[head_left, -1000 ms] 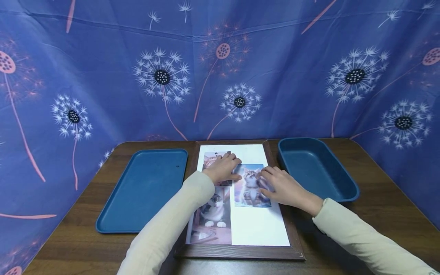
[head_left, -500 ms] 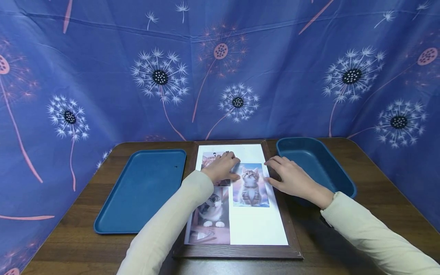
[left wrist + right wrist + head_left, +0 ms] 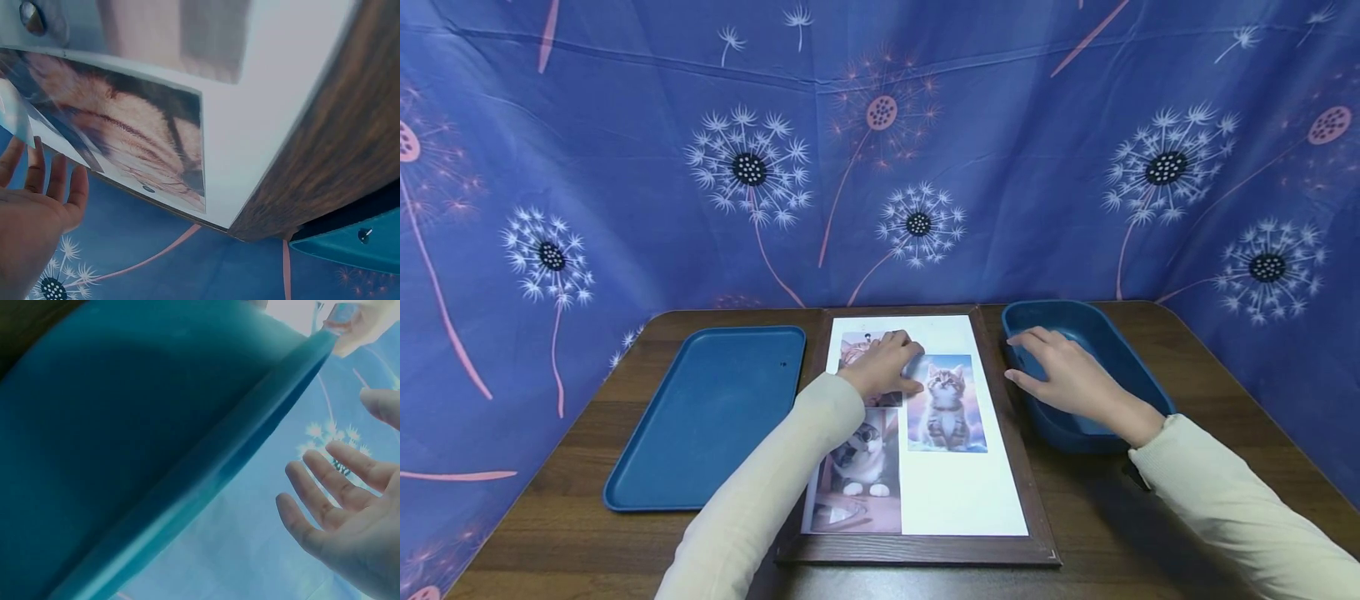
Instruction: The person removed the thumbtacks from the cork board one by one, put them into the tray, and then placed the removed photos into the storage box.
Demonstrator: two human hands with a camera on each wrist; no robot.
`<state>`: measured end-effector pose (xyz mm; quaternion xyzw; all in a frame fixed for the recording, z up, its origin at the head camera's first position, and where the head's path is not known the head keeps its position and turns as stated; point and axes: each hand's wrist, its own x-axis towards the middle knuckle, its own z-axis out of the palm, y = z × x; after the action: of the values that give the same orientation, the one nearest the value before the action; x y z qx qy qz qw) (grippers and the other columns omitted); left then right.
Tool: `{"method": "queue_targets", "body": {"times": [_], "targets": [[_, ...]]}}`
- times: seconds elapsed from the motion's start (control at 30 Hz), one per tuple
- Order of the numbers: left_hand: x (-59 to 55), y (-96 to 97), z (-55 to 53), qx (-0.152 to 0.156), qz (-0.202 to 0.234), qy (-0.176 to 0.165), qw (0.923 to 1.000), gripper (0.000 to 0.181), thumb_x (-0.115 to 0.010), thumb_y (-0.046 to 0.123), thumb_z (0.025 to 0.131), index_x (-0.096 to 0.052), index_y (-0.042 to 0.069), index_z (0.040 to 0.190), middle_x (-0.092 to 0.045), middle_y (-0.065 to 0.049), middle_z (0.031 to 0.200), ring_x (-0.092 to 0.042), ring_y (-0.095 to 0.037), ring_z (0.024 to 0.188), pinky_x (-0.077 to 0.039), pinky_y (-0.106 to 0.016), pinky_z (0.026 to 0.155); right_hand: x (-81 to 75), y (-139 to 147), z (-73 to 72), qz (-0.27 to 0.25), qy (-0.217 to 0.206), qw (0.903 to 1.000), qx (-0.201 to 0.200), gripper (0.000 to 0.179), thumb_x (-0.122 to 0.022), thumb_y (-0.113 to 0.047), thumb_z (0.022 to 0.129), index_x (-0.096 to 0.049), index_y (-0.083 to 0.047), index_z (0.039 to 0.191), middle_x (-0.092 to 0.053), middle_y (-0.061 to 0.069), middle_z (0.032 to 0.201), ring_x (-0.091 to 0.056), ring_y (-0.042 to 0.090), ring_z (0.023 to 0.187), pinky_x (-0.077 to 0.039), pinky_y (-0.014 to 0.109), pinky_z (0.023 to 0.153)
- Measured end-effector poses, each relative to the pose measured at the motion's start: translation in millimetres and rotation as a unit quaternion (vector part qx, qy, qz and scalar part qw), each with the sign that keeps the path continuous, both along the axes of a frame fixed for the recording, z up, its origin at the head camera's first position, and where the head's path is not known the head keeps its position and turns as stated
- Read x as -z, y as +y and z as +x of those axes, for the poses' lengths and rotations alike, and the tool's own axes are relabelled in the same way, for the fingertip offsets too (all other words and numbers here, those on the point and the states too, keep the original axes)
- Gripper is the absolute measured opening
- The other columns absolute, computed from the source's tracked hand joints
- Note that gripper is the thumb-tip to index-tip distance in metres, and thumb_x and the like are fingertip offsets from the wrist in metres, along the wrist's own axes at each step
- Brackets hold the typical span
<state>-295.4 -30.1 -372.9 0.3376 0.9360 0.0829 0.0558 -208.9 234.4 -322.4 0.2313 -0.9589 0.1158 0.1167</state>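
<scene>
Left hand (image 3: 883, 362): fingers loosely bent at the sitting-kitten photo's upper left corner; honestly can't tell if they're pinching it
Right hand (image 3: 1071, 375): fingers relaxed and spread, nothing in them, over by the basin's left rim
Sitting-kitten photo (image 3: 958, 408): upright on the white backing (image 3: 962, 492), right of the other two
Other cat pics: upper left photo (image 3: 853, 348), mostly under the left hand, and lower left photo (image 3: 861, 483), just below it
Frame: brown wood-look frame (image 3: 917, 550) around the lot
Sides: deep blue basin (image 3: 1067, 437) right, flat blue tray (image 3: 707, 417) left
Backdrop: dandelion-print curtain (image 3: 662, 125) behind the wooden table (image 3: 542, 517)
</scene>
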Motion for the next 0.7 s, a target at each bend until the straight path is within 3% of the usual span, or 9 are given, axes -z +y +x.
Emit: {"method": "queue_targets", "body": {"times": [0.2,0.7], "targets": [[-0.1,0.0,1.2,-0.008,0.001,-0.013,0.9999,0.062,-0.064,0.044,0.082,-0.042,0.019,0.133,-0.046,-0.007,0.123,-0.041,-0.024,0.115,-0.032,-0.048,0.102,-0.6,16,-0.9,-0.012,-0.023,0.9994,0.024,0.047,-0.063,-0.025,0.085,-0.052,0.002,0.121,-0.052,0.022,0.123,-0.049,0.041,0.112,-0.04,0.057,0.089],[1.8,-0.7,0.2,-0.017,0.005,-0.021,0.9996,0.062,-0.064,0.044,0.081,-0.041,0.022,0.134,-0.052,-0.007,0.124,-0.042,-0.027,0.121,-0.028,-0.05,0.106,-2.5,60,4.4,-0.035,-0.035,0.9966,0.066,0.048,-0.06,-0.03,0.087,-0.051,0.003,0.122,-0.052,0.023,0.118,-0.052,0.041,0.103,-0.043,0.057,0.078]]}}
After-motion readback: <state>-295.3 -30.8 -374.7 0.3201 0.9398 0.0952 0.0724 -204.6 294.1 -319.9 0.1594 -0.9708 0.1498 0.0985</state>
